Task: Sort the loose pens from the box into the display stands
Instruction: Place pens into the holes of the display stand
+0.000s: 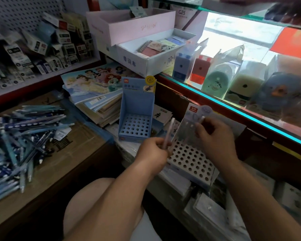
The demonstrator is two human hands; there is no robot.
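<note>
— Listing our grips first. Left hand [154,150]: fingers curled round one pale pen [169,131], held near its lower end, the barrel rising up and slightly right. Right hand [214,136]: fingertips pinching a second, slim pen [201,119] by its upper part. That one is blurred, so we cannot tell its colour.

— Entered. Destination?

— White display stand [189,159]: a perforated tray with a printed backing card, tilted toward us. It lies directly under the right hand and just right of the left hand. A few pens appear to stand in its back row against the card, too blurred to count.

— Which hand do we judge nearer?

— The right. Its pen hangs roughly upright above the rear holes, long axis close to the line of the holes, so we judge that a short drop is all it needs. The left hand's pen sits beside the stand's near left corner and would have to cross rightward, tip down.

— Other stock?

— Blue display stand [135,126]: holes unfilled, behind the left hand. Pile of loose pens [16,145]: on a cardboard box [68,153], well apart to our left, long axes lying every way.
</note>
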